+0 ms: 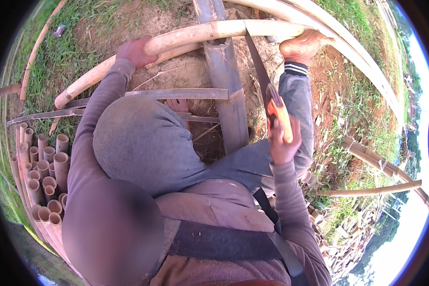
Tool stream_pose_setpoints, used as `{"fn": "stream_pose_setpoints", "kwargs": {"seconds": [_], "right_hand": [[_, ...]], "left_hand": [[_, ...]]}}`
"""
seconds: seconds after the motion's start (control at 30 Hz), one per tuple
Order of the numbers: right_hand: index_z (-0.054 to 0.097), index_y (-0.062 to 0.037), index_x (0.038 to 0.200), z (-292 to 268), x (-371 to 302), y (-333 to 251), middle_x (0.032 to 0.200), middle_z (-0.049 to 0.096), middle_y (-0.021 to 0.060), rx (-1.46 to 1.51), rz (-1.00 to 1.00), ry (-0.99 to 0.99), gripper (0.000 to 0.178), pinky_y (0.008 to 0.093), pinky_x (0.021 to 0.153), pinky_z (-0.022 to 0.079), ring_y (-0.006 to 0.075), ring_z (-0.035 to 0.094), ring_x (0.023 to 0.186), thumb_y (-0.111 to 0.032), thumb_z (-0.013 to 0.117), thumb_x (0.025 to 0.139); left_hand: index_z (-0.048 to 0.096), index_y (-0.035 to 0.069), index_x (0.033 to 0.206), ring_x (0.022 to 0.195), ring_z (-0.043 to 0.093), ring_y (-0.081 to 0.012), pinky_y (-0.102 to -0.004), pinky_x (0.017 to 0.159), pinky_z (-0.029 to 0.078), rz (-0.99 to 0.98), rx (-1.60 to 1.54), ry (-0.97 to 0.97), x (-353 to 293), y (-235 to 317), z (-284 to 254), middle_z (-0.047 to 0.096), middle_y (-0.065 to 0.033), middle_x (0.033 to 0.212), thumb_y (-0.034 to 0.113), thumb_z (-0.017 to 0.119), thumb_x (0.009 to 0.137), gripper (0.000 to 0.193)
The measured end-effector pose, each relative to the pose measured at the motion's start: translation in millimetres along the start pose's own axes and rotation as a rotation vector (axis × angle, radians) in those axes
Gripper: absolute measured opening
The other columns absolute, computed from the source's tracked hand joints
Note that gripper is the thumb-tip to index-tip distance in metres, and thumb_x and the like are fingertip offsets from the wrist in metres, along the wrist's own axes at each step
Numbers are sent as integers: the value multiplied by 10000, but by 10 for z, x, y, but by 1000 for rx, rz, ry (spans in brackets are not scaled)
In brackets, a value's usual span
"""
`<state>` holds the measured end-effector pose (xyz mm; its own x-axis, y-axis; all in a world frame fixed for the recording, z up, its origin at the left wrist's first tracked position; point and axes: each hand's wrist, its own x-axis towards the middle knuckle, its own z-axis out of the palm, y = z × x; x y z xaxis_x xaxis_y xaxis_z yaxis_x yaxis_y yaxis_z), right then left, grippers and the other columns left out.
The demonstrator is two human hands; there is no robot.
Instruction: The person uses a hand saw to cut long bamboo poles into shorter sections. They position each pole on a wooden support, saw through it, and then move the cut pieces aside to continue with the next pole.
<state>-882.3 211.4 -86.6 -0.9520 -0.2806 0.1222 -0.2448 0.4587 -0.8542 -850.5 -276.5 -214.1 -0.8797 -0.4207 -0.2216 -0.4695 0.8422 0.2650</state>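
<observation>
A pale bamboo pole (190, 39) lies crosswise in front of me, over a thick grey bamboo post (229, 95). My left hand (137, 51) is wrapped round the pole on its left part. In my right hand (286, 138) is a handsaw (260, 66), gripped by its orange and dark handle. The saw's blade points away from me, and its far end is at the pole, just right of the post. How deep the blade sits in the bamboo I cannot tell. My bare foot (302, 46) presses against the pole's right end.
Many upright cut bamboo tubes (47, 167) stand bundled at the left. Flat bamboo strips (176, 93) cross near my knee. Long pale poles (352, 47) curve along the far right. A brown pole (376, 159) lies at the right, above scattered cut pieces (355, 238).
</observation>
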Motion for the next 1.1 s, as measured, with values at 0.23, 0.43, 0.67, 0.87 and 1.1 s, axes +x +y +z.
{"fn": "stream_pose_setpoints", "kwargs": {"seconds": [0.23, 0.43, 0.67, 0.87, 1.1], "right_hand": [[640, 31, 1174, 262, 276, -115, 921, 692, 68, 67, -12, 11, 234, 275, 737, 523, 96, 614, 823, -114, 713, 1005], [609, 85, 1230, -208, -424, 137, 1068, 741, 148, 40, -8, 31, 314, 295, 813, 570, 157, 700, 910, -137, 679, 1020], [654, 9, 1134, 509, 551, 273, 915, 706, 94, 115, -37, 52, 223, 287, 711, 528, 90, 633, 795, -126, 748, 983], [617, 71, 1240, -239, -480, 60, 1071, 749, 147, 83, 50, 19, 301, 296, 860, 569, 134, 701, 933, -103, 682, 1004], [655, 11, 1102, 604, 617, 328, 886, 708, 99, 120, -13, 51, 229, 303, 742, 537, 108, 650, 823, -144, 769, 979]], "left_hand": [[613, 198, 1425, 1047, 733, -401, -493, 928, 571, -3, -3, 7, -14, -65, -66, 774, -178, 1113, 592, 798, 718, 830], [625, 203, 1420, 1053, 734, -391, -497, 932, 570, -15, 44, 21, -35, -61, 9, 775, -175, 1113, 593, 793, 723, 817], [640, 238, 1409, 1060, 743, -378, -483, 940, 579, 18, 18, 13, -16, 63, -51, 780, -156, 1138, 632, 780, 716, 809], [638, 230, 1420, 1042, 743, -389, -483, 935, 577, -53, 59, 3, -75, 20, -76, 778, -177, 1114, 625, 791, 704, 832], [637, 235, 1398, 1099, 732, -379, -488, 948, 572, -12, 59, -8, -21, 90, -45, 766, -152, 1193, 625, 782, 715, 799]]}}
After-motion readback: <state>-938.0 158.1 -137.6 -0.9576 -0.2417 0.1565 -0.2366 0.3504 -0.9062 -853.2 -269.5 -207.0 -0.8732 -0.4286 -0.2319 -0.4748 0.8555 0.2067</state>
